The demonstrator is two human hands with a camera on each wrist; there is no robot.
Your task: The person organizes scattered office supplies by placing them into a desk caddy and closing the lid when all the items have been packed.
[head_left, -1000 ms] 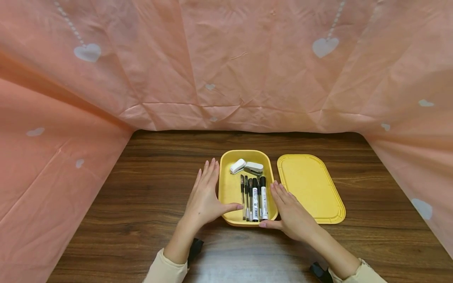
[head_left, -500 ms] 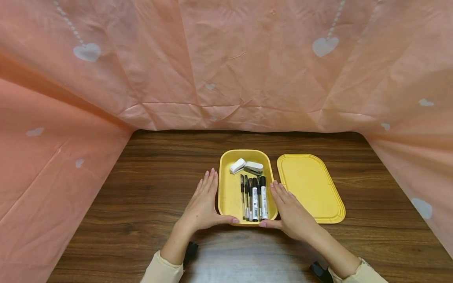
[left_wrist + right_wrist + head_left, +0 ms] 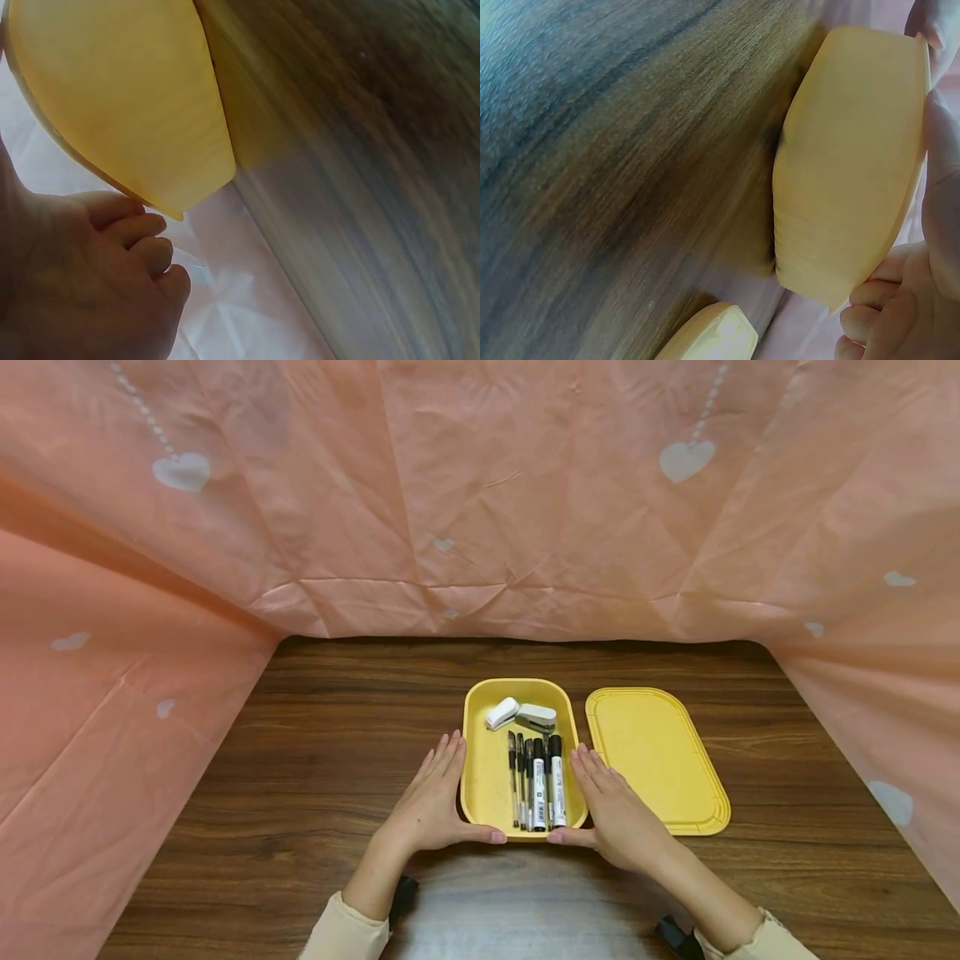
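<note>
A yellow rectangular box (image 3: 486,781) with rounded corners stands uncovered on the table. Inside lie two small white staplers (image 3: 537,717) at the far end, with several black-capped pens (image 3: 522,781) and two white-barrelled markers (image 3: 558,789) in front. My left hand (image 3: 431,808) is at the box's left side, fingers straight along it and thumb at the front rim. On the opposite side, my right hand (image 3: 618,810) lies the same way, thumb at the front right corner. In the right wrist view, its fingers touch the box wall (image 3: 847,165) near the rim.
To the right of the box, a matching yellow lid (image 3: 660,764) lies flat on the dark wooden table (image 3: 337,743). Behind and on both sides hangs a pink cloth (image 3: 480,485) with white hearts, enclosing the tabletop.
My left hand has slid toward me along the box's left side, and its thumb has gone from over the inside to the front rim. The right hand keeps its place.
</note>
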